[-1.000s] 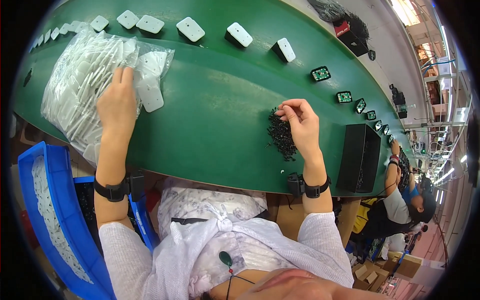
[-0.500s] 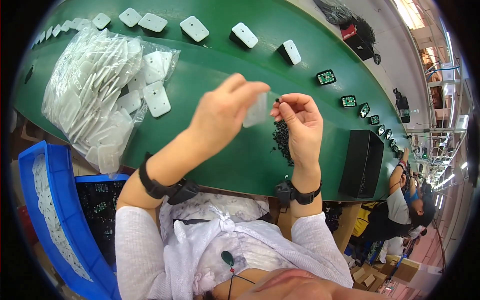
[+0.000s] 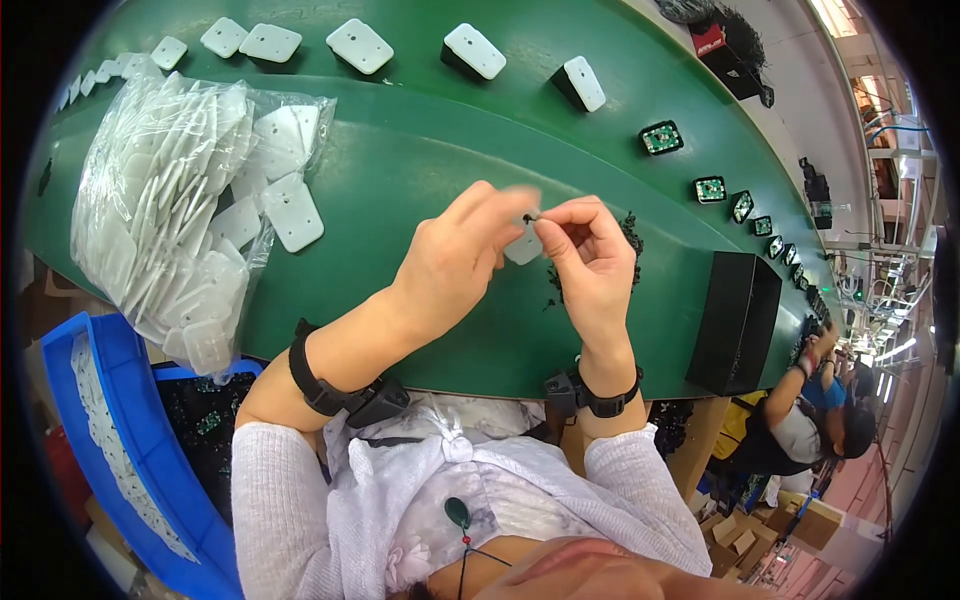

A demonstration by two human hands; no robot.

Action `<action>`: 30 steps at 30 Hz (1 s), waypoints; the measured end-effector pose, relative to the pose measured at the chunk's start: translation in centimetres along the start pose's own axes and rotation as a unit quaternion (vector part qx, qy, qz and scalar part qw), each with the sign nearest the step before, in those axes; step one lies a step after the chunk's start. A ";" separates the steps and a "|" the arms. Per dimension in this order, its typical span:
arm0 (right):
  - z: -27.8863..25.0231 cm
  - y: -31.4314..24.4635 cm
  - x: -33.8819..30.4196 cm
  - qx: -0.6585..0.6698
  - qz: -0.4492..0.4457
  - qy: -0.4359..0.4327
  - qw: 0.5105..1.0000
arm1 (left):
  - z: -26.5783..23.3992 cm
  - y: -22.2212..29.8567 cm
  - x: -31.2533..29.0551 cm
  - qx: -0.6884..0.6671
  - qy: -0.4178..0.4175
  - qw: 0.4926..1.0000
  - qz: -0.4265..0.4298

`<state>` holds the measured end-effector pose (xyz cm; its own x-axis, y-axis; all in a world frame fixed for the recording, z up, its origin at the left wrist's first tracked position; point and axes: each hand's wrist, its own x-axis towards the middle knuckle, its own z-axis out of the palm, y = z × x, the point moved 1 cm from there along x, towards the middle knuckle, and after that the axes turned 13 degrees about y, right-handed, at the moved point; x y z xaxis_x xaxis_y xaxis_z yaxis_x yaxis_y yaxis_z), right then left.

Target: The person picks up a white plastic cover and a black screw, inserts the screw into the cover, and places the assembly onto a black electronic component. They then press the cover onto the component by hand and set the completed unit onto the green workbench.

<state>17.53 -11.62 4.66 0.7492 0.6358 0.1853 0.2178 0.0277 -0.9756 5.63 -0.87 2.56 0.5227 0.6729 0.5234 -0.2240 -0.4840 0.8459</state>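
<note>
My left hand (image 3: 455,250), its fingers smeared by motion, is closed on a white plastic cover (image 3: 522,248) over the green work surface. Opposite it, my right hand (image 3: 592,255) pinches a tiny black part (image 3: 530,218) at the cover's upper edge. The exact contact between part and cover is too small to tell. Behind and beside my right hand lies a pile of small black parts (image 3: 632,235), partly hidden by the hand. A clear bag of stacked white covers (image 3: 165,190) lies to the left, with a loose cover (image 3: 293,212) at its mouth.
Black cases with white covers (image 3: 360,46) line the far side, followed rightward by open cases with green circuit boards (image 3: 660,138). A black box (image 3: 735,320) stands at right, blue bins (image 3: 135,440) at lower left. Another person (image 3: 800,415) works at far right.
The white cover and both hands have come closer together, with the black part now at the cover. The cases along the far side have shifted slightly in view.
</note>
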 end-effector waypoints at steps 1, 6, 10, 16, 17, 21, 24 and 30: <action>0.0 0.1 0.0 -0.002 -0.005 0.010 1.000 | 0.0 0.3 0.0 -0.041 0.002 0.992 -0.121; -0.2 -0.2 -0.2 -0.013 -0.001 0.017 1.000 | 0.4 -1.1 -0.2 -0.189 0.033 0.941 -0.278; -0.1 0.1 -0.2 -0.056 -0.002 0.014 0.998 | 0.6 -1.1 -0.2 -0.216 0.028 0.925 -0.310; 0.0 0.3 -0.1 -0.059 -0.023 0.031 0.998 | 0.5 -0.7 -0.2 -0.265 -0.009 0.898 -0.352; -0.1 0.4 -0.1 -0.059 -0.023 0.031 0.998 | 0.5 -0.6 -0.1 -0.279 0.005 0.891 -0.359; -0.5 0.1 0.3 -0.069 -0.110 0.103 0.986 | 0.0 -0.7 0.4 -0.323 0.021 0.875 -0.361; -0.4 0.2 0.4 -0.023 -0.096 0.141 0.985 | 0.8 -0.4 -0.1 -0.372 0.021 0.854 -0.364; -0.7 0.5 0.0 0.058 -0.034 0.096 0.993 | 0.3 0.5 -0.2 -0.219 -0.171 0.898 -0.342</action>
<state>18.12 -12.15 4.23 0.8429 0.4712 0.2599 0.2067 0.1623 -0.9648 5.66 -1.46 2.86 0.8662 0.4821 -0.1314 -0.0185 0.2936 0.9557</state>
